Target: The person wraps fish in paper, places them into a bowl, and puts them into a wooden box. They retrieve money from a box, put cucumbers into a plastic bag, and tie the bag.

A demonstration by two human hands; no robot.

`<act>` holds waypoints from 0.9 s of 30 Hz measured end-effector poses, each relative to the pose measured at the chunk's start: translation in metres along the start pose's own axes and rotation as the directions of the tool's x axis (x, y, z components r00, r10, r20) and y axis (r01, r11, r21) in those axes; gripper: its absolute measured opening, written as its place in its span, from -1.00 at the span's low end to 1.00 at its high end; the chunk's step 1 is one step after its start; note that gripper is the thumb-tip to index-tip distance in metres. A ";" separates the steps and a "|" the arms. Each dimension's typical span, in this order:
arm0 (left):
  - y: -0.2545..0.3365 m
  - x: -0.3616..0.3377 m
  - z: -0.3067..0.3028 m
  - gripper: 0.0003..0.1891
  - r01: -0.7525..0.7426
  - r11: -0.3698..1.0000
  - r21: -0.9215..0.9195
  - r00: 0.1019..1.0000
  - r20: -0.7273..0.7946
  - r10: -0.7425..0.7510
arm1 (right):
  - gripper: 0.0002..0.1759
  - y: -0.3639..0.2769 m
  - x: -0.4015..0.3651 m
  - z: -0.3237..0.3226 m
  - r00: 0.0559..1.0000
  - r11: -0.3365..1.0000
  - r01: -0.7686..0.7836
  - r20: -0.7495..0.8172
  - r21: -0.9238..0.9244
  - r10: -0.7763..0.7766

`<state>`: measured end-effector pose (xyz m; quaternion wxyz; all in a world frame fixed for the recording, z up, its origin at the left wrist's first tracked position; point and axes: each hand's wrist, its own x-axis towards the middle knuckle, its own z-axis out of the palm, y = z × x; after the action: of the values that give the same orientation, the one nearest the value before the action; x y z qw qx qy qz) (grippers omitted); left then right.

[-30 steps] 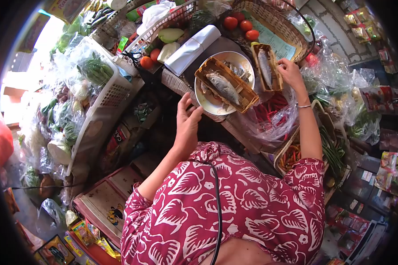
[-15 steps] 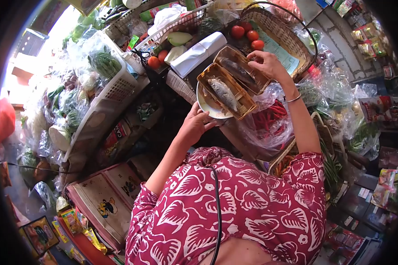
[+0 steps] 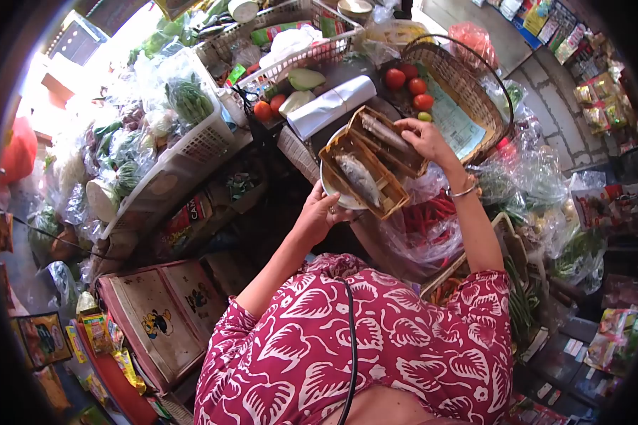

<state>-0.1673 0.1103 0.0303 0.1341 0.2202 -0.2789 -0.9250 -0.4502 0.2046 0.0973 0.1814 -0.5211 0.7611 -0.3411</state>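
My left hand (image 3: 315, 218) grips the rim of a pale plate (image 3: 327, 185) from the near left. A small woven bamboo basket (image 3: 397, 201) rests over the plate, a silvery fish (image 3: 359, 180) lying in it. Beside it, a second bamboo basket (image 3: 412, 170) is tilted and holds another fish (image 3: 386, 133). My right hand (image 3: 429, 144) is closed at this second basket's far right edge, fingertips close to the fish. Whether the fingertips also touch the fish is hard to see.
Behind the plate lie a white plastic roll (image 3: 333, 106) and tomatoes (image 3: 406, 80). A handled wicker basket (image 3: 500, 117) stands at back right. Red chillies in plastic (image 3: 432, 223) are below my right wrist. A white crate (image 3: 181, 159) of bagged vegetables stands at left.
The view has shifted, so the surroundings sit slightly lower and to the right. The second basket has tipped, and its fish looks lighter. Both hands keep their places at the plate and baskets.
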 end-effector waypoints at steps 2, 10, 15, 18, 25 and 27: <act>0.004 -0.002 0.005 -0.54 0.031 0.999 0.027 0.999 -0.030 -0.030 | -0.69 0.005 0.001 0.001 0.999 0.999 0.023 0.035 0.025 -0.024; 0.000 -0.002 0.001 -0.61 -0.073 0.997 0.019 0.997 -0.024 0.073 | -0.65 0.004 -0.002 -0.004 0.997 0.991 -0.075 0.010 0.112 0.074; 0.009 0.000 0.003 -0.63 -0.105 0.994 0.020 0.993 -0.043 0.106 | -0.65 0.000 -0.010 -0.027 0.982 0.939 -0.169 -0.027 0.300 0.185; 0.029 0.003 0.003 -0.62 -0.110 0.994 0.024 0.991 -0.074 0.111 | -0.62 0.001 -0.023 -0.040 0.946 0.877 -0.155 -0.189 0.455 0.265; 0.144 0.052 0.032 -0.57 -0.344 0.913 0.221 0.939 0.053 0.341 | -0.59 0.002 -0.063 -0.054 0.881 0.838 -0.193 -0.285 0.510 0.377; 0.182 0.084 0.040 -0.62 -0.315 0.944 0.099 0.949 0.037 0.313 | -0.59 -0.007 -0.075 -0.053 0.844 0.800 -0.204 -0.313 0.565 0.436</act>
<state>-0.2364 -0.0494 0.1366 0.2652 0.1700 -0.3596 -0.8783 -0.4495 0.2894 0.1332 0.1978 -0.2261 0.7422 -0.5990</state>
